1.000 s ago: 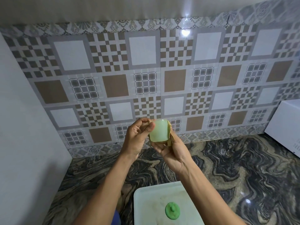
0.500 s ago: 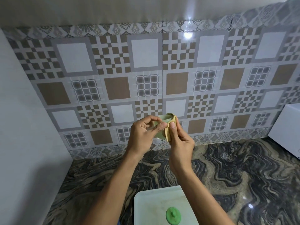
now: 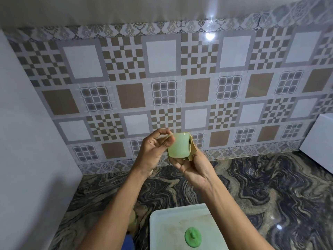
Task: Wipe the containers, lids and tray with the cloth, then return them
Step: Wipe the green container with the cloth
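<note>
**Q:** State the layout.

**A:** The countertop carries the tray at its near edge, below both forearms. The container is raised well above the tray, between the hands.

**Q:** Hand status?

**A:** Left hand: thumb and fingertips pinch the container at its upper left edge. Right hand: curled under and behind it, pressing the cloth against its right wall. The container's axis runs roughly upright, and both hands touch it.

**Q:** Return path?

**A:** Judged: down and toward the body, onto the tray beside the lid.
</note>
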